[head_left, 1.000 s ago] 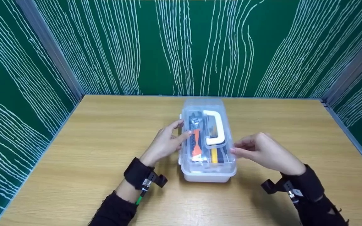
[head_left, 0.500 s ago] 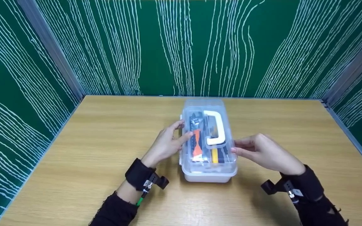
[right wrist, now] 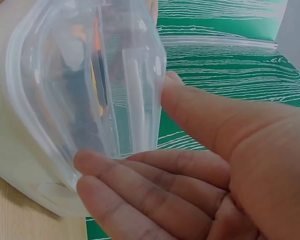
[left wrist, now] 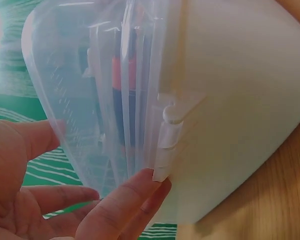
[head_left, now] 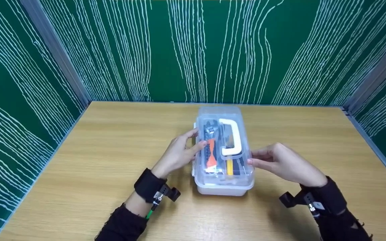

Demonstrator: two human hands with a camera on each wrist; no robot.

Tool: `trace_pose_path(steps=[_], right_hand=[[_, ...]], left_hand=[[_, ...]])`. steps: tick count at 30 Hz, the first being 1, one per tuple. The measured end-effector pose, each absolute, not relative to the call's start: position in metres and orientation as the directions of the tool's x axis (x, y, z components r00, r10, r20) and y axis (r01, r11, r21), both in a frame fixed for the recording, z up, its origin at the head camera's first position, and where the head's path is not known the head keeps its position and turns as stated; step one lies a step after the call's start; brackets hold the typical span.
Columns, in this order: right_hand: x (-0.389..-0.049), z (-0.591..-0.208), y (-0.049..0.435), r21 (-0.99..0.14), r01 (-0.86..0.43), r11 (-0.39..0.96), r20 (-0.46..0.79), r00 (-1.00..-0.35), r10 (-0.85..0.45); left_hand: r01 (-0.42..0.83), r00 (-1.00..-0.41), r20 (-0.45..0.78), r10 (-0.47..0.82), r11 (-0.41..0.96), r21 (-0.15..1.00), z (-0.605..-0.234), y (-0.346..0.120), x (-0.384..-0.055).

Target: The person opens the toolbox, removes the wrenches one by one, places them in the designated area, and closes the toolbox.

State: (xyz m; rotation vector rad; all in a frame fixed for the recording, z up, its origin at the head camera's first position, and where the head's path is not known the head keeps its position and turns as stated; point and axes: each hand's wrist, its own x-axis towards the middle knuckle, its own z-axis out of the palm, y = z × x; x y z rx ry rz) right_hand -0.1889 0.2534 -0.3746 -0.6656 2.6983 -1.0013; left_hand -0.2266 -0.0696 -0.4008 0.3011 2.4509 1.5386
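A clear-lidded plastic toolbox [head_left: 224, 179] with a white base and white handle [head_left: 236, 137] stands lengthwise on the table, its lid down. Through the lid show an orange and black item [head_left: 211, 154] and a yellow strip [head_left: 229, 166]. My left hand [head_left: 178, 152] holds the left long side, thumb on the lid and fingers down by a white latch [left wrist: 170, 135]. On the opposite side my right hand [head_left: 280, 164] pinches the lid's edge, thumb above and fingers lower along the side. In the right wrist view those fingers [right wrist: 140, 195] are bent towards the rim.
The wooden table [head_left: 129, 134] ends at green panels [head_left: 176, 50] with white wavy lines at the back and sides. Grey posts [head_left: 54, 50] stand at the back corners. Each wrist wears a black strap with a small camera [head_left: 173, 193].
The toolbox has shifted very slightly to the right and towards me, both hands staying on it. The lid is down throughout.
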Motion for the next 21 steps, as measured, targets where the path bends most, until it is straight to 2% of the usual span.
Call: trace_pose_path(steps=[21], right_hand=[[-0.1859,-0.3751,0.2519,-0.649,-0.353,0.674,-0.01,-0.882,-0.471]], left_hand=[[0.087,-0.959,-0.056,0.276,0.479,0.873,-0.3998,-0.066,-0.2213]])
